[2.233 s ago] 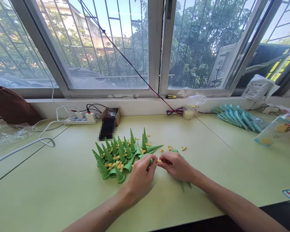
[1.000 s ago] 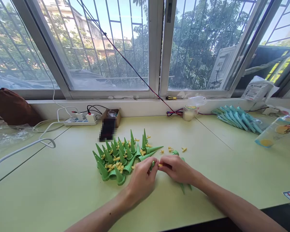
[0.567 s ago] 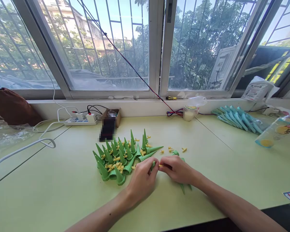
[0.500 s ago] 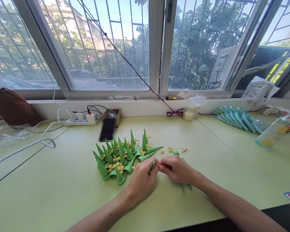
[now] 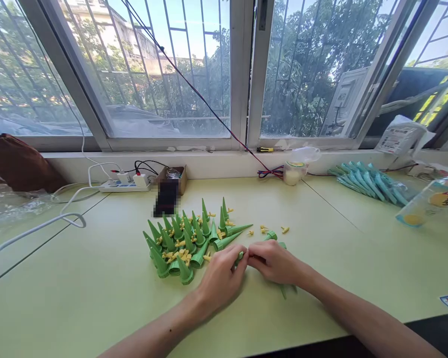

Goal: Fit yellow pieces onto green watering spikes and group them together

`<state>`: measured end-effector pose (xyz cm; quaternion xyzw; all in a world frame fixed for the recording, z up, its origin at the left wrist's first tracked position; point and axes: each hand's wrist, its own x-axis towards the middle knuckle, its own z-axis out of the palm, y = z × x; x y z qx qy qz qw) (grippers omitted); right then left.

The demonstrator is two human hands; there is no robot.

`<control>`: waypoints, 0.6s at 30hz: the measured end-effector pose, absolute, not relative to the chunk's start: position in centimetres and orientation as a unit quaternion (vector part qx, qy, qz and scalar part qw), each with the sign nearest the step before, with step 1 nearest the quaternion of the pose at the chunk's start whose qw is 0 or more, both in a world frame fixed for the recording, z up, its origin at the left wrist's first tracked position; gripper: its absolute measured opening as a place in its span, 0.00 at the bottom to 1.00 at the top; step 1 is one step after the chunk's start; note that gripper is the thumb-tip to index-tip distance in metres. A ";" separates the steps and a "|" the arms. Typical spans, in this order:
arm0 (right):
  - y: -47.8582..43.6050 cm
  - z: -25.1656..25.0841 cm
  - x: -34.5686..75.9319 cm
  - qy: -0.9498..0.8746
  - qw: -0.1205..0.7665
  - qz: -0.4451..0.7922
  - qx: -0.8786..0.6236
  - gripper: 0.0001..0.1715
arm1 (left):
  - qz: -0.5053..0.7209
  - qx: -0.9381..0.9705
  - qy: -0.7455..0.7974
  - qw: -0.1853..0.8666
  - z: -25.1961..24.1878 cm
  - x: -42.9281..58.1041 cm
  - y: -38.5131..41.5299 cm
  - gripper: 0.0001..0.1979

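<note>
My left hand (image 5: 226,271) is closed around a green plastic cone (image 5: 240,257), most of it covered by the fingers. My right hand (image 5: 274,261) pinches at the cone's end, its fingertips touching those of the left; the small yellow plastic piece it held is now hidden by the fingers. Left of the hands stands a cluster of green cones (image 5: 188,242), most upright and some lying down, with small yellow pieces (image 5: 182,257) scattered among them. More green cones (image 5: 271,235) lie beside and beneath my right hand.
Loose yellow pieces (image 5: 285,229) lie beyond my right hand. Along the window side are a power strip (image 5: 125,186), a small cardboard box (image 5: 182,180), a lidded tub (image 5: 293,175) and teal plastic-wrapped items (image 5: 369,184). A clear bottle (image 5: 429,201) lies at the right.
My fingertips have come closer together, and the yellow piece that showed in my right hand is out of sight. The things on the table have stayed put.
</note>
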<state>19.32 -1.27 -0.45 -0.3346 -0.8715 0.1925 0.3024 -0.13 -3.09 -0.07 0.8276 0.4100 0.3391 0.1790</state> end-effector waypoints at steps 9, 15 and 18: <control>-1.2 -0.6 19.3 -0.871 0.299 0.194 -0.339 0.18 | 0.336 0.827 0.414 0.179 -0.4 -0.1 -2.9 0.14; -1.3 -0.5 19.3 -0.869 0.300 0.204 -0.337 0.18 | 0.332 0.827 0.416 0.183 -0.1 -0.1 -3.1 0.14; -1.3 -0.3 19.3 -0.870 0.298 0.204 -0.336 0.19 | 0.336 0.827 0.413 0.181 0.1 -0.1 -3.2 0.14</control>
